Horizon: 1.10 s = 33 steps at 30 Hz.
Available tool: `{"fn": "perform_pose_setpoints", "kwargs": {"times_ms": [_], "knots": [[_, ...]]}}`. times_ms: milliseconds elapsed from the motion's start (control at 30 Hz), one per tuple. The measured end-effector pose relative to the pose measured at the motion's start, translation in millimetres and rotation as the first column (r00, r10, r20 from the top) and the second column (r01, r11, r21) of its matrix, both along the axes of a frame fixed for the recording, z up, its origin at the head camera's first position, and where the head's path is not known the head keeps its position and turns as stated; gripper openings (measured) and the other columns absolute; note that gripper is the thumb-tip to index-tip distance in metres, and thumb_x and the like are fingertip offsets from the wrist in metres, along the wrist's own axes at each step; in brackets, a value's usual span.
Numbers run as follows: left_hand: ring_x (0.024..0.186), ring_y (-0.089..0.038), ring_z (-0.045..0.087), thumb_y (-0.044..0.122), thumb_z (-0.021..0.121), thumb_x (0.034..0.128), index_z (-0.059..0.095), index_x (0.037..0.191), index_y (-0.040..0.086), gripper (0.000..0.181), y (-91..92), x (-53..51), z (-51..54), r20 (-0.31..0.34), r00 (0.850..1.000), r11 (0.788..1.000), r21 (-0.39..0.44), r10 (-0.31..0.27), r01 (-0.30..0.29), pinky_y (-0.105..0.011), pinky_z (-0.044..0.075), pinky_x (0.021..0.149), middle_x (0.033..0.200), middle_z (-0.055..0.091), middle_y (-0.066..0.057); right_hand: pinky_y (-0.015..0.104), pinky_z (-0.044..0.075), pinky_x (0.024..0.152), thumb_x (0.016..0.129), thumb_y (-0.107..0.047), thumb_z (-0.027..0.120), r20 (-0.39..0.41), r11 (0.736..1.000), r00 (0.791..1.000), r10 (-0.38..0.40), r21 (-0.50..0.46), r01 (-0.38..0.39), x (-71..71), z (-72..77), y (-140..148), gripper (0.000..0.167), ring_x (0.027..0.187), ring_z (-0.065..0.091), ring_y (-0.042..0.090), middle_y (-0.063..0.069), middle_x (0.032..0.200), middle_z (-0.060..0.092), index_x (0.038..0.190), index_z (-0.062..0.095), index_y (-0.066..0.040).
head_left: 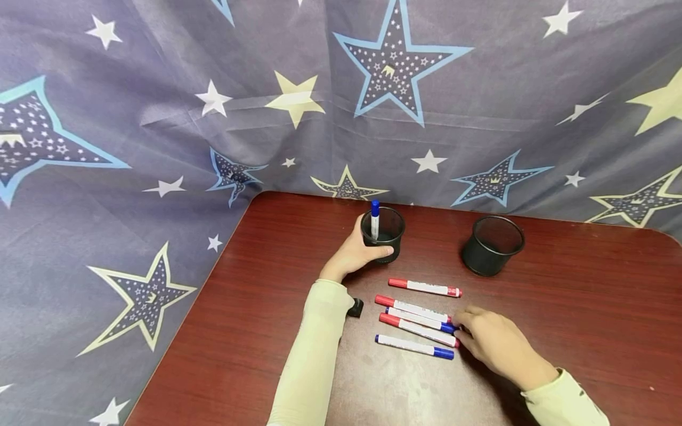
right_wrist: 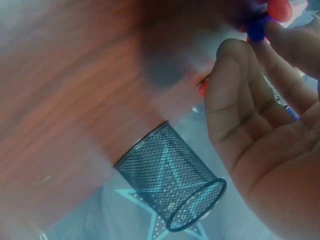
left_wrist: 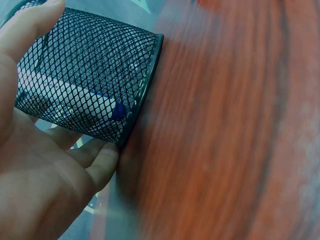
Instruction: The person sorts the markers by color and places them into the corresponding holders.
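Observation:
My left hand [head_left: 358, 251] grips a black mesh cup [left_wrist: 90, 65] around its side, thumb across the front. Inside that cup a blue-capped marker [head_left: 375, 220] stands upright, leaning on the rim. Several red and blue markers lie on the table, among them a red one [head_left: 421, 286] at the back and a blue one [head_left: 407, 345] at the front. At the right ends of the middle markers is my right hand [head_left: 498, 343], fingers bent, thumb and fingertips at the blue cap [right_wrist: 256, 29] of one marker; whether they pinch it firmly is hard to tell.
A second black mesh cup [head_left: 486, 251], with no marker visible inside, stands at the back right of the brown table [head_left: 586, 284]. A small black object [head_left: 355, 307] lies beside the left sleeve. Behind the table hangs a grey curtain [head_left: 266, 53] with stars.

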<state>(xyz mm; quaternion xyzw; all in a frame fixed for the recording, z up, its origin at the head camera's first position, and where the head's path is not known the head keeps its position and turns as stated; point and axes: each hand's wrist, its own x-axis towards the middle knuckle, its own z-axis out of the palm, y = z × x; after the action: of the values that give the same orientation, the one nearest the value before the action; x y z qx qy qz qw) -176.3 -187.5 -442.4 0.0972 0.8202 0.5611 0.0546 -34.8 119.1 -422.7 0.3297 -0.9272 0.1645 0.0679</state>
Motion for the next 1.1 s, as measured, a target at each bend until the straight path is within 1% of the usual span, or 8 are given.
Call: {"fn": "perform_pose_setpoints", "kwargs": {"times_ms": [133,333,400,500,600,733,900,1100], "knots": [[0.127,-0.022,0.05,0.026,0.087,0.0793,0.025,0.155,0.018,0.098,-0.6,-1.0,-0.7,-0.005,1.0,1.0,0.004,0.001,-0.001,-0.041,0.037,0.108,0.141,0.052,-0.009,0.037,0.054,0.061,0.076,-0.006,0.086,-0.005,1.0,1.0,-0.018,0.006,0.018,3.1,-2.3,6,0.023,0.071,0.065,0.013,-0.009,0.081,0.059,0.09,0.07,-0.015],[0.126,-0.022,0.051,0.025,0.088,0.079,0.026,0.153,0.019,0.097,-3.2,-2.7,0.1,-0.001,1.0,1.0,0.028,0.006,-0.006,-0.042,0.037,0.108,0.138,0.054,-0.009,0.037,0.053,0.058,0.074,-0.007,0.088,-0.057,1.0,0.998,-0.023,0.011,0.024,3.1,-6.6,13,0.026,0.07,0.064,0.013,-0.009,0.081,0.057,0.09,0.07,-0.016],[0.127,-0.022,0.051,0.026,0.088,0.0787,0.026,0.154,0.019,0.098,-3.5,-2.8,-1.1,-0.001,1.0,1.0,0.022,0.012,-0.012,-0.042,0.037,0.108,0.138,0.054,-0.009,0.036,0.052,0.057,0.075,-0.006,0.088,-0.065,1.0,0.998,-0.021,-0.006,0.021,2.4,-7.6,15,0.026,0.069,0.061,0.01,-0.01,0.081,0.056,0.089,0.069,-0.016],[0.127,-0.023,0.051,0.027,0.088,0.0781,0.025,0.155,0.019,0.1,-2.4,-2.4,-2.9,0.001,1.0,1.0,0.011,0.012,-0.012,-0.042,0.038,0.108,0.139,0.053,-0.009,0.031,0.049,0.056,0.074,-0.005,0.086,-0.052,0.997,0.999,-0.01,-0.077,0.006,0.3,-4.5,20,0.026,0.067,0.054,0.002,-0.015,0.081,0.053,0.088,0.067,-0.018],[0.128,-0.023,0.05,0.028,0.088,0.0782,0.024,0.156,0.019,0.101,-0.4,-1.6,-2.1,0.007,1.0,1.0,0.0,0.005,-0.005,-0.042,0.037,0.108,0.141,0.053,-0.01,0.025,0.046,0.056,0.074,-0.003,0.083,-0.007,0.981,1.0,0.011,-0.193,-0.012,-3.3,5.4,29,0.028,0.068,0.049,-0.003,-0.018,0.082,0.054,0.088,0.066,-0.02],[0.128,-0.023,0.05,0.028,0.088,0.0782,0.024,0.156,0.02,0.101,0.7,-0.8,0.2,0.012,1.0,1.0,0.003,0.003,-0.003,-0.043,0.037,0.109,0.142,0.052,-0.009,0.019,0.046,0.057,0.077,0.0,0.081,0.068,0.948,0.998,0.011,-0.319,0.011,-8.4,27.6,39,0.032,0.068,0.053,-0.003,-0.019,0.082,0.058,0.091,0.065,-0.023],[0.128,-0.023,0.05,0.028,0.088,0.0786,0.024,0.156,0.02,0.101,1.2,0.2,2.0,0.02,1.0,1.0,-0.002,0.007,-0.007,-0.042,0.036,0.109,0.142,0.052,-0.009,0.017,0.045,0.058,0.081,0.001,0.079,0.147,0.92,0.989,-0.016,-0.385,0.072,-13.0,55.8,48,0.034,0.067,0.058,0.003,-0.016,0.079,0.061,0.095,0.066,-0.027],[0.128,-0.023,0.05,0.027,0.088,0.0784,0.025,0.155,0.019,0.099,0.9,1.4,1.8,0.017,1.0,1.0,-0.002,0.014,-0.014,-0.042,0.037,0.109,0.141,0.053,-0.01,0.015,0.044,0.059,0.086,0.001,0.077,0.144,0.871,0.985,-0.092,-0.467,0.149,-23.5,76.5,46,0.027,0.065,0.058,0.005,-0.008,0.077,0.065,0.099,0.067,-0.021]]}}
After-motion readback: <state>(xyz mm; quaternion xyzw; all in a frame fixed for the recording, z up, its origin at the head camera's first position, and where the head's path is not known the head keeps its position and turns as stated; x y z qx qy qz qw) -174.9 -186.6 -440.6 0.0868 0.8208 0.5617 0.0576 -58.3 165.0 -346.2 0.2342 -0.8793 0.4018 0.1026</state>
